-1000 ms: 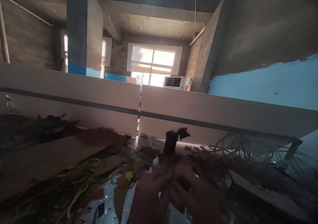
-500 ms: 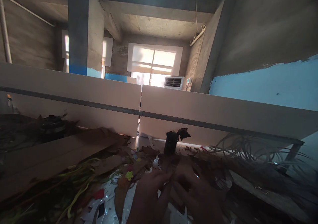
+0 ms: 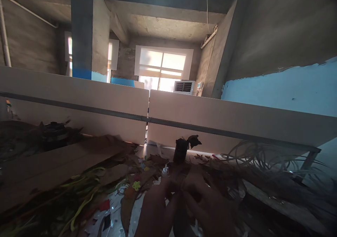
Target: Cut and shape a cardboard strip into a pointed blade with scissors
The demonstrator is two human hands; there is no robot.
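Since the earlier frames the two hands have drawn closer: the left hand (image 3: pixel 158 209) and right hand (image 3: pixel 207 205) now meet fingertip to fingertip low in the view, where half a second ago a slim gap showed between them; the camera itself has barely shifted. Both hands are curled, fingers bent inward around something small and dark (image 3: pixel 181 195) pinched between them. The light is too poor to tell what that piece is, or whether either hand is fully closed on it. Judgement: the hands are held together above the desk (image 3: pixel 52 160) because fine two-handed work on a small piece needs both sets of fingertips on it. A pale glint shows on a finger of the right hand, perhaps a ring; cannot confirm. Just beyond the hands stands a small white glue bottle (image 3: pixel 165 170), upright and within easy reach, and behind it a dark cylindrical container (image 3: pixel 180 151) with a dark leaf-like shape (image 3: pixel 194 140) at its top. Coloured scraps lie to the left: a yellow flower cut-out (image 3: pixel 136 185), a red piece (image 3: pixel 104 205), green and yellow strips (image 3: pixel 81 195). Thin pale strands (image 3: pixel 263 156) pile at the right. A low white partition (image 3: pixel 210 117) backs the desk; beyond it a bright window (image 3: pixel 162 68) backlights the scene, leaving the hands in shadow.
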